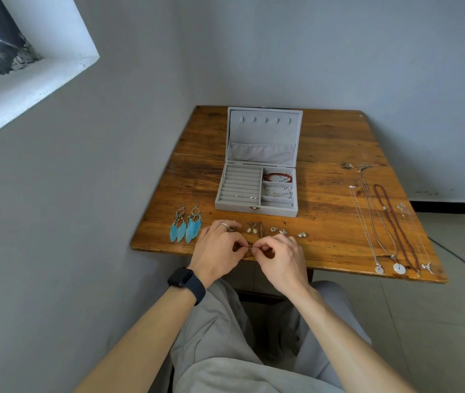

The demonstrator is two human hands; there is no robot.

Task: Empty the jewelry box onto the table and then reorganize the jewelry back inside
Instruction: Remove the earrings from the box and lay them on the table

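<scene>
The grey jewelry box point(227, 191) stands open in the middle of the wooden table point(324, 154). A red bead bracelet point(278, 176), a silver chain point(278, 191) and small studs point(244, 197) lie inside it. Near the front edge, my left hand point(218, 251) and my right hand point(280, 258) meet and together pinch one small earring point(250, 247), mostly hidden by the fingertips. Blue feather earrings point(185, 226), a drop-earring pair point(254, 229) and small earrings point(278, 230) lie in a row before the box.
Several necklaces point(390, 222), one of dark red beads and two with white ring pendants, lie stretched out along the table's right side. A wall runs along the table's left and back edges. My knees sit under the front edge.
</scene>
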